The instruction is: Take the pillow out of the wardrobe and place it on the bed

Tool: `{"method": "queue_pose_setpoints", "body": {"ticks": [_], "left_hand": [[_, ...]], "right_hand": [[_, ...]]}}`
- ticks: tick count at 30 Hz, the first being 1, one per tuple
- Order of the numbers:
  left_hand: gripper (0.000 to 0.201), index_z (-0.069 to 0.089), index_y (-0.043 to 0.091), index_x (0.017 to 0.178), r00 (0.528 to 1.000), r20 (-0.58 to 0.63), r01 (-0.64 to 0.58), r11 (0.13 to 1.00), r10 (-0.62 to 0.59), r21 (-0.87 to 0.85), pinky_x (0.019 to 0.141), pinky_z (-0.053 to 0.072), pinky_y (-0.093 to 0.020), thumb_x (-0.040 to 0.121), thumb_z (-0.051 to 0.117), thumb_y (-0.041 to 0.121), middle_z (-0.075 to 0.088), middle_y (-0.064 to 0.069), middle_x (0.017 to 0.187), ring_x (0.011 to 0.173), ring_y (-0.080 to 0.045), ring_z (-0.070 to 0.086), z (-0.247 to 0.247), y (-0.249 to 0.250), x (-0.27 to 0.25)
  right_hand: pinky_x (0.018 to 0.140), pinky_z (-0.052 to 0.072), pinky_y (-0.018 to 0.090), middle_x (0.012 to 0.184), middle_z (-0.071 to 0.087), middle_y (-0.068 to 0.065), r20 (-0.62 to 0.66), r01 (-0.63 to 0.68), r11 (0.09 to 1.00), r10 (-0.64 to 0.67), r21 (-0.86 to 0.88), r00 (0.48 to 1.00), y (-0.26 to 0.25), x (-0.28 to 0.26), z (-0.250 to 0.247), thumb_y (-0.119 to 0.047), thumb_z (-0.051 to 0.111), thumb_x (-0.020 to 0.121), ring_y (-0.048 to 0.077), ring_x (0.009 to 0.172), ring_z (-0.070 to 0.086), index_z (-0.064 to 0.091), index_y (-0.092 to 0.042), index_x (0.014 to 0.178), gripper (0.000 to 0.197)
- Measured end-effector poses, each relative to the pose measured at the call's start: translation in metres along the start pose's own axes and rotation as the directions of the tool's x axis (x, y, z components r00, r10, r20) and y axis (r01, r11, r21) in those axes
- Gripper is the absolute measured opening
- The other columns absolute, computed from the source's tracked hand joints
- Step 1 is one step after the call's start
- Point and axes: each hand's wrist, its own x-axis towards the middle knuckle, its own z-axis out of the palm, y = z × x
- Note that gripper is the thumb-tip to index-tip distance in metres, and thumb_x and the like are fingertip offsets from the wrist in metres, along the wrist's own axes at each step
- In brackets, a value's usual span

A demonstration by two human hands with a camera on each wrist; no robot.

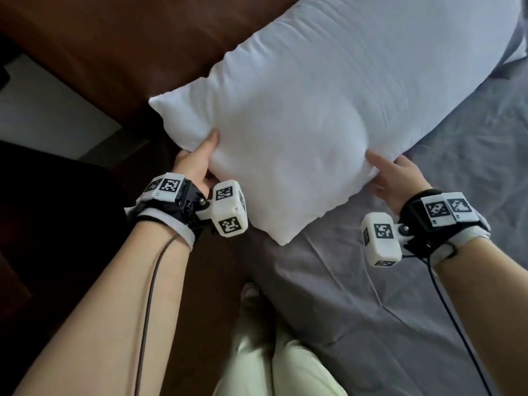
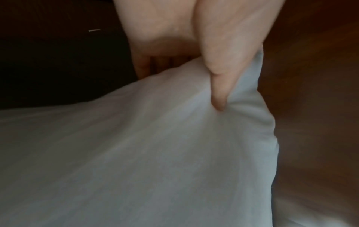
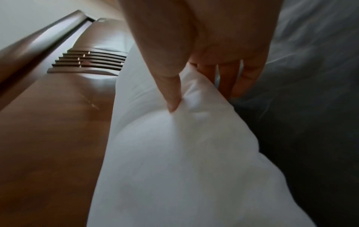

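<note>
A white pillow (image 1: 285, 132) lies at a slant over the head end of the bed (image 1: 385, 295), which has a grey sheet. My left hand (image 1: 200, 161) grips the pillow's near left edge, thumb on top and fingers underneath. My right hand (image 1: 397, 178) pinches its near right edge the same way. In the left wrist view the thumb (image 2: 219, 92) presses into the white fabric (image 2: 136, 153). In the right wrist view the thumb (image 3: 170, 92) digs into the pillow (image 3: 174, 153) with the fingers (image 3: 233, 79) behind it.
A brown wooden headboard (image 1: 128, 52) runs along the pillow's far left side; its slatted panel (image 3: 87, 63) shows in the right wrist view. A second white pillow (image 1: 400, 38) lies behind at the upper right. My legs in pale trousers (image 1: 271, 352) stand at the bed's edge.
</note>
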Motion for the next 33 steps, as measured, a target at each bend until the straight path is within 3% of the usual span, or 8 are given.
{"method": "queue_pose_setpoints", "body": {"ticks": [4,7,13,18,23,29,31,33], "left_hand": [[0.037,0.065,0.017,0.109,0.988,-0.081,-0.129,0.99,0.133,0.048,0.095,0.055,-0.047,0.077,0.078,0.029,0.073,-0.007,0.114,0.102,-0.026,0.071,0.002,0.001,0.005],[0.038,0.065,0.015,0.113,0.981,-0.11,-0.154,0.987,0.159,0.052,0.094,0.056,-0.045,0.079,0.076,0.03,0.073,-0.007,0.113,0.1,-0.024,0.071,-0.001,0.005,0.007],[0.027,0.065,0.023,0.107,0.994,-0.012,-0.106,0.988,0.108,0.109,0.097,0.053,-0.049,0.083,0.071,0.035,0.071,-0.005,0.117,0.106,-0.026,0.068,0.001,0.011,0.006],[0.044,0.062,0.021,0.123,0.987,0.012,-0.158,0.977,0.158,0.141,0.097,0.053,-0.05,0.082,0.069,0.038,0.07,-0.003,0.12,0.109,-0.026,0.067,0.012,0.017,0.014],[0.085,0.058,0.023,0.129,0.99,-0.008,-0.133,0.966,0.138,0.219,0.101,0.05,-0.048,0.053,0.07,0.059,0.068,0.0,0.125,0.113,-0.024,0.064,0.0,0.009,0.023],[0.055,0.05,0.015,0.134,0.994,-0.031,-0.093,0.978,0.1,0.186,0.089,0.054,-0.038,0.085,0.06,0.04,0.063,-0.003,0.127,0.11,-0.022,0.063,-0.007,0.009,-0.002],[0.042,0.054,0.016,0.126,0.994,-0.036,-0.091,0.979,0.099,0.181,0.09,0.048,-0.038,0.089,0.054,0.036,0.061,-0.002,0.129,0.118,-0.023,0.058,-0.013,0.006,-0.015],[0.032,0.056,0.017,0.121,0.994,-0.025,-0.098,0.975,0.105,0.199,0.094,0.045,-0.04,0.094,0.051,0.033,0.059,-0.005,0.128,0.119,-0.022,0.054,-0.019,0.005,-0.032]], "right_hand": [[0.072,0.054,0.023,0.094,0.069,-0.002,-0.105,0.087,0.996,-0.089,-0.026,0.99,-0.004,-0.005,0.009,-0.009,0.068,0.086,0.013,0.083,0.067,0.061,-0.015,0.101,0.017],[0.085,0.056,0.032,0.097,0.071,0.002,-0.108,0.123,0.991,-0.127,-0.046,0.986,0.0,-0.016,0.01,-0.005,0.069,0.083,0.018,0.09,0.068,0.064,-0.017,0.093,0.016],[0.089,0.056,0.039,0.1,0.073,0.008,-0.121,0.135,0.987,-0.145,-0.085,0.982,0.014,-0.022,0.011,-0.015,0.076,0.071,0.025,0.094,0.07,0.066,-0.014,0.099,0.029],[0.092,0.057,0.044,0.105,0.073,0.009,-0.206,0.119,0.98,-0.152,-0.162,0.967,0.017,-0.011,0.017,-0.033,0.077,0.068,0.026,0.098,0.07,0.065,-0.009,0.105,0.046],[0.079,0.054,0.036,0.112,0.071,0.008,-0.181,0.036,0.978,-0.074,-0.205,0.981,0.025,-0.006,0.018,-0.044,0.071,0.075,0.025,0.095,0.068,0.062,-0.01,0.116,0.055],[0.083,0.053,0.039,0.11,0.07,0.008,-0.194,0.029,0.96,-0.086,-0.28,0.977,0.014,-0.02,0.018,-0.047,0.068,0.07,0.024,0.093,0.066,0.061,-0.008,0.118,0.063],[0.085,0.051,0.04,0.105,0.067,0.004,-0.219,0.036,0.952,-0.107,-0.305,0.97,0.009,-0.031,0.017,-0.054,0.064,0.056,0.02,0.09,0.062,0.059,-0.008,0.121,0.081],[0.086,0.049,0.036,0.105,0.066,0.002,-0.241,0.049,0.942,-0.135,-0.331,0.961,0.002,-0.044,0.018,-0.049,0.065,0.06,0.019,0.092,0.061,0.058,-0.009,0.125,0.077]]}}
